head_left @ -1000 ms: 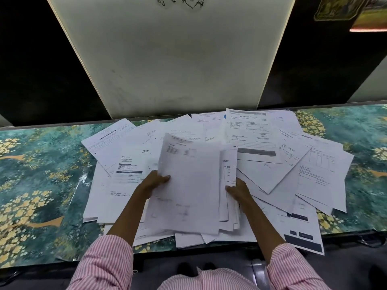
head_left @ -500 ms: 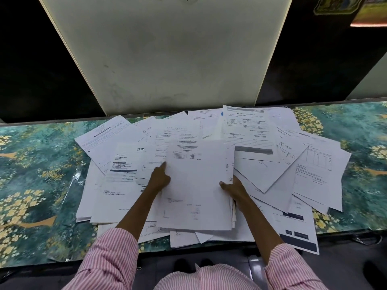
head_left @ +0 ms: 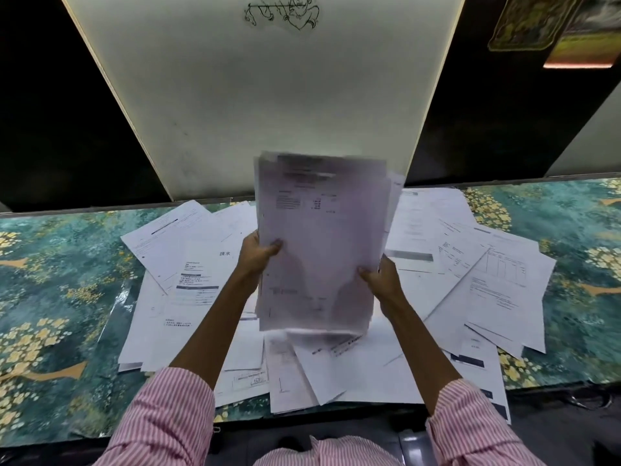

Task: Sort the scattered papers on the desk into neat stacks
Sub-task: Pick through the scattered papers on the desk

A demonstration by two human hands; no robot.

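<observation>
A bundle of white printed sheets (head_left: 322, 237) stands upright in the air above the middle of the desk, blurred by motion. My left hand (head_left: 257, 253) grips its left edge, thumb on the front. My right hand (head_left: 383, 279) grips its right edge lower down. Under and around the bundle lie many scattered papers (head_left: 484, 280), overlapping at odd angles. One sheet with a dark band (head_left: 196, 280) lies to the left.
The desk (head_left: 57, 290) has a teal cover with yellow flowers, bare at both ends. A white board (head_left: 262, 95) leans up behind the papers. Some sheets (head_left: 336, 388) hang over the desk's front edge.
The bundle lay flat on the pile under both hands. Now both hands have lifted it and tipped it upright, well above the other papers.
</observation>
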